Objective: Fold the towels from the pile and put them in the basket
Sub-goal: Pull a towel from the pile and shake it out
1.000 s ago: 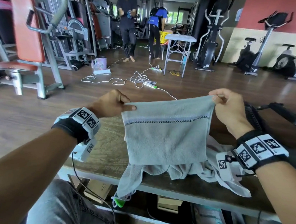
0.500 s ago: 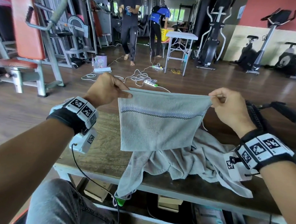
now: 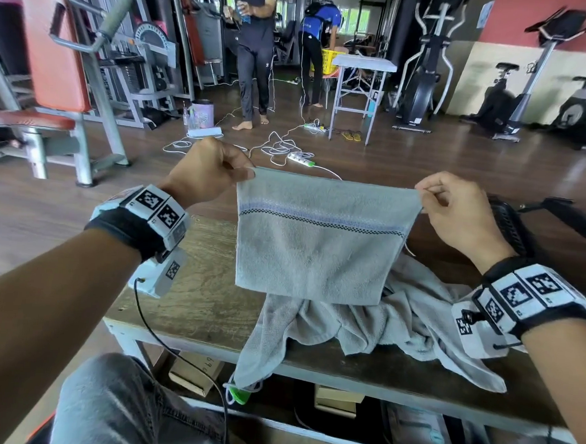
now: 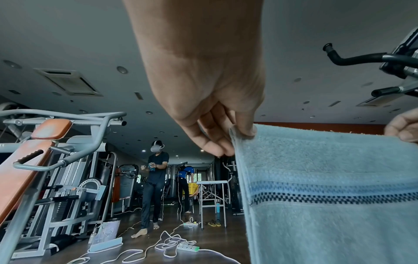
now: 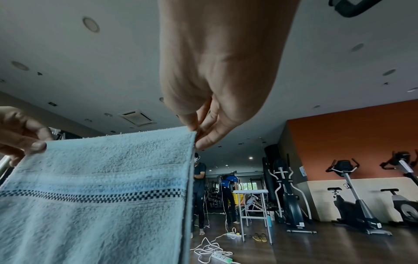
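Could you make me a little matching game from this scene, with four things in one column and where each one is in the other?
Things:
1. held towel
2. towel pile
3. power strip
4. boxes

Places:
A. on the floor beyond the table
B. under the table
C. crumpled on the table, one end hanging over its near edge
D. in the air, top corners pinched by the left hand and right hand

Pairs: 1-D, 2-C, 3-A, 4-B
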